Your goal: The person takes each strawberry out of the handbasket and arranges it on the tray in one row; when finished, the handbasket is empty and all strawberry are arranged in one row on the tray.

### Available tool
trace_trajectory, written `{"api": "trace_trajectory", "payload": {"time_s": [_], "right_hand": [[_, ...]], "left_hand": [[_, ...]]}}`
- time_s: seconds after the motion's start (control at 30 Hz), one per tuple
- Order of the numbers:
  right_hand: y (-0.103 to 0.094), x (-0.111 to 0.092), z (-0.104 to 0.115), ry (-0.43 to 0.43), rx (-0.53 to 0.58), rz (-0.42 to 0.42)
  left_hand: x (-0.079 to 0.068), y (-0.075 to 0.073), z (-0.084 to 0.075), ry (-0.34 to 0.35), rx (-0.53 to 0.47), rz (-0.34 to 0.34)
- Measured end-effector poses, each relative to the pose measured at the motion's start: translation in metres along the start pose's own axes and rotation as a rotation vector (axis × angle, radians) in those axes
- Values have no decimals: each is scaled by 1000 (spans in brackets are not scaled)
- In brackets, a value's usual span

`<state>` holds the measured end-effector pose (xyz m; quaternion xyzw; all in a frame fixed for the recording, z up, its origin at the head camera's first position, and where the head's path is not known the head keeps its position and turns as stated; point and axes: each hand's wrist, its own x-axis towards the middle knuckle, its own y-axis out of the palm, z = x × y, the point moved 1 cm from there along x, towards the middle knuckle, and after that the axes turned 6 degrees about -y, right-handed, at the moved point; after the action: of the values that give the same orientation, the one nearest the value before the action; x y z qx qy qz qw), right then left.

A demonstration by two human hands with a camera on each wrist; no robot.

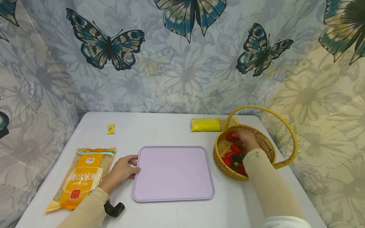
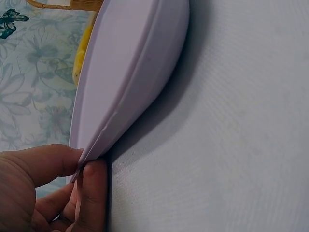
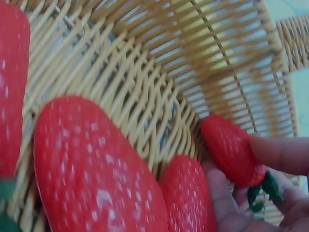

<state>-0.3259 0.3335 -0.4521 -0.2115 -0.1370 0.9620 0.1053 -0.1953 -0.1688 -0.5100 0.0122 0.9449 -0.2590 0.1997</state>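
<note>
My left hand (image 1: 124, 167) pinches the left rim of a light purple tray (image 1: 174, 174), thumb on top and fingers beneath in the left wrist view. That edge looks slightly off the white table there. Inside a yellow wicker basket (image 1: 218, 158) on the right, my right hand (image 1: 247, 139) holds a red strawberry (image 3: 231, 150) with green leaves between thumb and fingers, against the basket wall. Several more strawberries (image 3: 96, 164) lie in the basket beside the hand. The right palm is partly out of view.
An orange bag with a clear window (image 1: 82, 177) lies at the left. A small yellow packet (image 1: 111, 128) sits at the back left. A long yellow package (image 1: 206, 124) lies behind the basket, whose handle (image 1: 293, 136) arches to the right. A patterned wall (image 1: 182, 85) stands behind the table.
</note>
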Motion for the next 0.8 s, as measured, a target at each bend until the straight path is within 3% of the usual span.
{"api": "trace_trajectory", "payload": {"time_s": [0.23,0.43,0.6,0.8], "right_hand": [[7,0,5,126,260,-24],[2,-4,6,177,459,-32],[-5,-23,14,139,534,-4],[-8,-68,31,26,573,154]], "left_hand": [[-2,2,-1,4,5,-13],[-2,3,-1,2,10,-28],[-3,3,1,10,7,-28],[-4,0,5,13,10,-56]]}}
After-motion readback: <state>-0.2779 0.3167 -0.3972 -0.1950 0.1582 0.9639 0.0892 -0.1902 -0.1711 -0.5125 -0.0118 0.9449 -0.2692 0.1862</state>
